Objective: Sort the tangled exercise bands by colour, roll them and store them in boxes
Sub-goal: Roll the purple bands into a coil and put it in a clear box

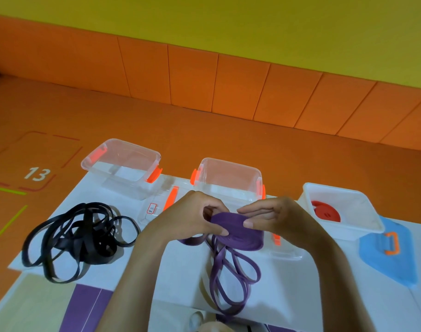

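Gripping a half-wound purple band roll (pixel 238 230) between them, the left hand (pixel 192 218) pinches its near edge with thumb and curled fingers while the right hand (pixel 274 218) lies flatter over its top, thumb pressed against its side. Loose purple loops (pixel 231 271) trail from the roll toward the person. Left of the roll lies the tangled black band pile (pixel 77 238); behind it stand two clear boxes (pixel 123 161), and right of it a white box (pixel 343 212) holding what seems a red roll (pixel 325 210).

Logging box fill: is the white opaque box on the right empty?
Not empty. The white opaque box holds a rolled red band.
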### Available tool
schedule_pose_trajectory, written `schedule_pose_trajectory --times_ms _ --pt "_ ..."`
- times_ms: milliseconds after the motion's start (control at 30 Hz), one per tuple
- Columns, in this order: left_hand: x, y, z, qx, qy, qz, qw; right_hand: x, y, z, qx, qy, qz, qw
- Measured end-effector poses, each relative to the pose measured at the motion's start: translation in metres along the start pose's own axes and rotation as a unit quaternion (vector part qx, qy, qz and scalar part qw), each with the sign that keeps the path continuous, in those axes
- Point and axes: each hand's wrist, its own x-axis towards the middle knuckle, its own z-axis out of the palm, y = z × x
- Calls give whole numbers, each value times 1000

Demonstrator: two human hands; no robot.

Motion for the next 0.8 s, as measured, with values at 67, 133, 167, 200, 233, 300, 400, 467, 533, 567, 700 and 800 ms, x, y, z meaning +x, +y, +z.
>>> schedule_pose_trajectory --times_ms 67,133,167,200,233,300,400,467,533,567,700,800 --pt "0 1 1 -19 10 3 1000 -1 -4 0 17 -18 3 1000" --pt "0 0 -2 -25 25 2 999 -3 -3 -1 12 -8 2 1000" --pt "-1 -1 -3 -25 29 4 999 -4 -1 -1 7 4 -7 1000" --pt "-1 -2 -5 -25 31 6 999 -4 0 -1 7 17 -14 1000" --pt "0 -2 -5 -24 30 7 999 -5 1 -1 11 31 -17 999" --pt "1 -2 -5 -17 23 5 1000 -5 4 -1 28 43 -14 999" --pt "3 -2 -4 4 15 0 1000 -5 4 -3 34 35 -21 999" --pt "4 -1 -3 11 17 -2 1000 -3 3 -3 -21 20 -41 999" --pt "7 1 0 19 16 0 1000 1 5 4 -86 -4 -64 994" --pt "9 2 1 31 16 2 999 3 8 7 -107 -7 -75 991" --pt "12 1 2 -3 53 20 998 4 18 8 -90 55 -96 990" --pt "8 -7 -3 -95 99 40 990 1 21 7 -2 96 -72 993"
